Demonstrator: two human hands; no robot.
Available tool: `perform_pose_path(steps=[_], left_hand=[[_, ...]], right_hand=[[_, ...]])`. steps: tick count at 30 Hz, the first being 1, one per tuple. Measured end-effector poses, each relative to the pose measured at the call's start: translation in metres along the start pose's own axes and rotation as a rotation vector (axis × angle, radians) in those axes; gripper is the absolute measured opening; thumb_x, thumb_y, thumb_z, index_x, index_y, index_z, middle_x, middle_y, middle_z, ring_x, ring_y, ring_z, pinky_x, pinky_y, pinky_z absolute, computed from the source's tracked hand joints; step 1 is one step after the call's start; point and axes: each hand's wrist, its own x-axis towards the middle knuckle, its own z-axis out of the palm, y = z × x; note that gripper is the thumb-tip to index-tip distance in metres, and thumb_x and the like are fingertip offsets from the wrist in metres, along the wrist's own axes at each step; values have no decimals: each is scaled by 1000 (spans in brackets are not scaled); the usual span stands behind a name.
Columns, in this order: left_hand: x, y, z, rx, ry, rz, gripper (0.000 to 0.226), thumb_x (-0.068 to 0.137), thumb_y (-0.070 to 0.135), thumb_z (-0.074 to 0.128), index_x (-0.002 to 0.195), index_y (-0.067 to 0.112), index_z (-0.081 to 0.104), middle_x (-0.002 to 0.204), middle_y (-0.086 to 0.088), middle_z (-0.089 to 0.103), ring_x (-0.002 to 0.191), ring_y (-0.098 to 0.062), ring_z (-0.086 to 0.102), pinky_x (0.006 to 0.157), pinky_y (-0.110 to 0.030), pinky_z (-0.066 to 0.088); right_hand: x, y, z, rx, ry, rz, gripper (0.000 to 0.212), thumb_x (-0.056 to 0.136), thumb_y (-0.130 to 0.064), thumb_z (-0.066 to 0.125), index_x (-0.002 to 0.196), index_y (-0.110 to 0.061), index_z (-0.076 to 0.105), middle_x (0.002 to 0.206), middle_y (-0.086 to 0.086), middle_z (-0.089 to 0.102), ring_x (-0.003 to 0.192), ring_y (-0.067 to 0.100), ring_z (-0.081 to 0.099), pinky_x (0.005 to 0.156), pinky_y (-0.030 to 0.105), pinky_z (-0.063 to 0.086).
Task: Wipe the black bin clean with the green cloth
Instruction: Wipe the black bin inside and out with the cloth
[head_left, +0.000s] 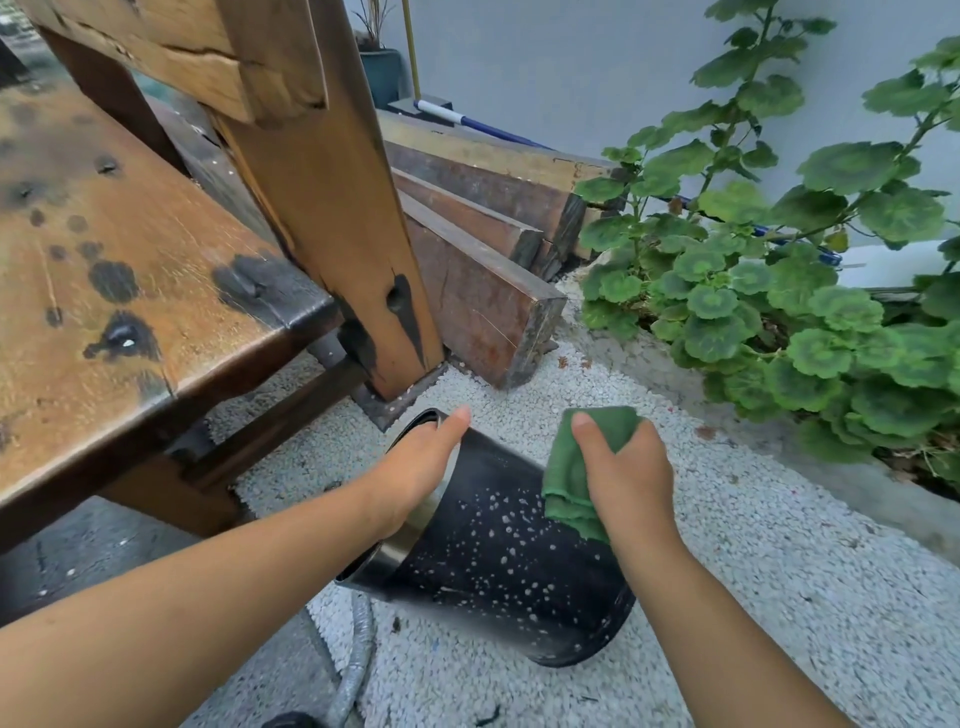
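Observation:
The black bin (498, 566) lies tilted on the white gravel, its open rim toward the wooden bench and its base toward me. White specks dot its dark side. My left hand (415, 467) grips the bin's rim, with the thumb on the outside. The green cloth (576, 467) is bunched in my right hand (628, 478), which presses it against the bin's upper right side.
A weathered wooden bench (130, 249) fills the left, its thick leg (337, 208) standing just behind the bin. Stacked timber beams (483, 260) lie beyond it. A leafy green plant (779, 291) spreads on the right. A grey hose (358, 660) runs under the bin.

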Motion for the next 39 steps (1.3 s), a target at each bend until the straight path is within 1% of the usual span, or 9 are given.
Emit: perform_pose_path(steps=[3, 6, 8, 10, 15, 19, 28, 34, 39], left_hand=[[3, 4, 7, -45, 33, -17, 91, 91, 80, 24, 160, 21, 27, 164, -2, 33, 149, -24, 32, 120, -44, 24], [3, 5, 17, -61, 58, 44, 87, 93, 79, 20, 158, 22, 32, 164, -6, 35, 147, -21, 37, 118, -41, 26], [1, 7, 23, -62, 47, 102, 76, 98, 72, 21, 139, 22, 61, 142, -8, 62, 124, -15, 58, 109, -35, 37], [0, 8, 30, -51, 26, 143, 72, 99, 70, 24, 98, 23, 79, 104, -3, 78, 98, -18, 71, 101, -49, 51], [5, 8, 30, 70, 75, 166, 81, 96, 72, 29, 90, 6, 75, 90, -14, 77, 85, -30, 72, 86, -48, 55], [9, 4, 28, 150, 124, 189, 62, 94, 67, 46, 65, 13, 46, 60, -6, 44, 54, -20, 42, 58, -36, 33], [20, 0, 18, 115, 133, 106, 48, 92, 45, 66, 107, -1, 64, 100, -25, 75, 90, -39, 72, 86, -53, 58], [26, -4, 3, 127, 163, 77, 41, 93, 47, 63, 76, 10, 54, 79, -20, 62, 73, -31, 63, 67, -40, 45], [33, -5, -4, 40, 117, 26, 46, 93, 45, 65, 64, 24, 37, 72, -4, 49, 65, -21, 50, 64, -33, 38]], right_hand=[[-12, -11, 20, -25, -80, -55, 22, 91, -44, 68, 93, -28, 54, 86, -7, 64, 60, 2, 64, 39, 10, 42], [-20, -16, 37, -157, -107, -91, 33, 92, -50, 63, 102, -22, 51, 87, -9, 62, 68, 3, 61, 47, 17, 38], [-22, -16, 46, -221, -105, -130, 36, 92, -52, 61, 102, -21, 47, 86, -8, 60, 72, 9, 61, 50, 23, 39], [-22, -16, 53, -316, -91, -167, 37, 93, -53, 58, 99, -22, 39, 83, -9, 55, 72, 14, 59, 50, 27, 40], [-17, -10, 56, -424, -25, -232, 38, 90, -57, 57, 99, -24, 40, 81, -6, 58, 70, 18, 60, 55, 36, 52], [-10, 2, 52, -452, -20, -222, 40, 89, -58, 57, 100, -24, 39, 78, -8, 55, 66, 15, 57, 48, 32, 44], [14, 37, 30, -554, -17, -137, 45, 91, -55, 61, 106, -17, 43, 77, -8, 47, 70, 22, 53, 54, 34, 40], [20, 54, 16, -577, -31, -101, 42, 92, -52, 62, 106, -16, 45, 83, -3, 59, 73, 23, 62, 59, 36, 52], [22, 57, 15, -623, -11, -110, 41, 93, -51, 62, 102, -16, 45, 79, -5, 55, 69, 22, 60, 56, 34, 47]])
